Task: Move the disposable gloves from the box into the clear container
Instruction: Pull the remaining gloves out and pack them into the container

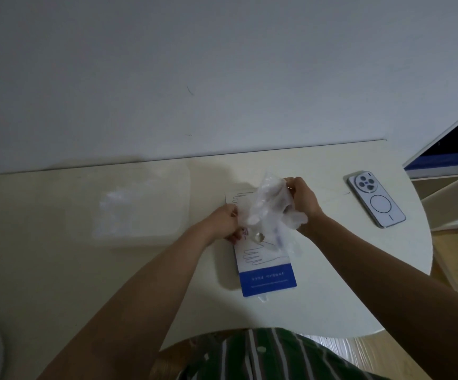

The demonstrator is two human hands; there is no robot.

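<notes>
A flat white and blue glove box (pixel 266 272) lies on the table in front of me, its far end under my hands. A crumpled bunch of thin clear disposable gloves (pixel 266 209) is lifted above the box. My right hand (pixel 301 200) grips the bunch at its upper right. My left hand (pixel 226 224) pinches its left side, close to the box's left edge. The clear container (pixel 129 204) sits to the left of the box, with some clear plastic faintly visible inside.
A light-coloured phone (pixel 376 199) lies face down at the table's right. The table (pixel 57 270) meets a white wall at its far edge, and its right side is rounded. White shelving (pixel 447 160) stands further right.
</notes>
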